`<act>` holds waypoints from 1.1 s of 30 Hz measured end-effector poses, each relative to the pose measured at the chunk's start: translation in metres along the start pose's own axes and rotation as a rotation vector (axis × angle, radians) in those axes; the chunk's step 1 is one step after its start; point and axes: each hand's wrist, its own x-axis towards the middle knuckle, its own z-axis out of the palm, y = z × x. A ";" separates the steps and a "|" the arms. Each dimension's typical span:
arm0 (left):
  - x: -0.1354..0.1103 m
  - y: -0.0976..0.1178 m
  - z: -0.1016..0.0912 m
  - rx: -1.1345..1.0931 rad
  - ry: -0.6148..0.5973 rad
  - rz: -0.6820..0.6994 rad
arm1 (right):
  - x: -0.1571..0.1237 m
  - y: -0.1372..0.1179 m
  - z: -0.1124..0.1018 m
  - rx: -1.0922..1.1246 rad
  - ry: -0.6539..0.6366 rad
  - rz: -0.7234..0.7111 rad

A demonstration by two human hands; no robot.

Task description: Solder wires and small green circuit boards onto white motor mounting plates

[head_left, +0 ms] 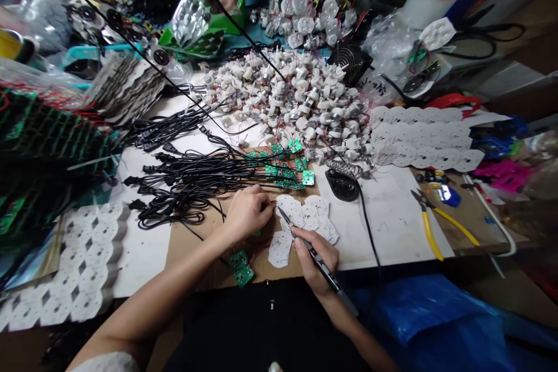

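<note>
Partly inside right hand (310,257), soldering iron (338,291)

Cluttered worktable (473,218), white paper cover (392,226), blue sheet (436,314)

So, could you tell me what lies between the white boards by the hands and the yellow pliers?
In the head view, only a black cord crosses that stretch of white paper between the white boards and the yellow pliers.

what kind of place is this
Probably a small electronics assembly workshop: the right hand holds a soldering iron beside green circuit boards, black cords and a heap of white wired parts.
</note>
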 end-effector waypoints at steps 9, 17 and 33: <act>0.000 0.003 -0.006 0.037 -0.054 -0.016 | 0.004 0.005 0.000 -0.015 -0.009 -0.136; 0.000 0.005 -0.007 0.070 -0.068 -0.031 | 0.003 0.004 0.002 -0.013 0.012 -0.166; -0.001 0.003 -0.010 0.030 -0.079 0.044 | -0.003 0.003 -0.001 -0.009 0.039 0.004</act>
